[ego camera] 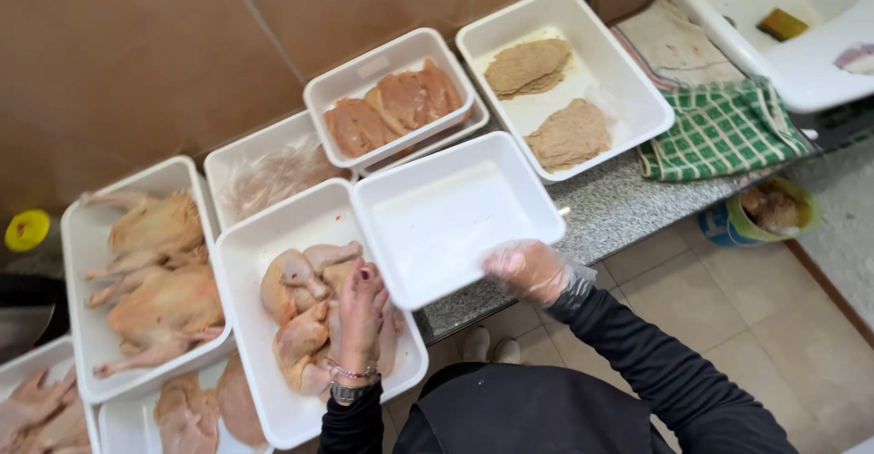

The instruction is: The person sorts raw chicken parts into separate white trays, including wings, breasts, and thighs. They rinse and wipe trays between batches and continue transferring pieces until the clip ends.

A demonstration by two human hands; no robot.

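My left hand rests on raw chicken pieces piled in a white tray in front of me; it is bare, with bracelets at the wrist. My right hand, in a clear plastic glove, grips the near edge of an empty white tray that sits partly over the chicken tray's right rim.
At left, a white tray holds whole raw chickens. Behind are a tray of chicken fillets, a tray with plastic film and a tray of breaded cutlets. A green checked cloth lies by a white sink. A bucket stands on the tiled floor.
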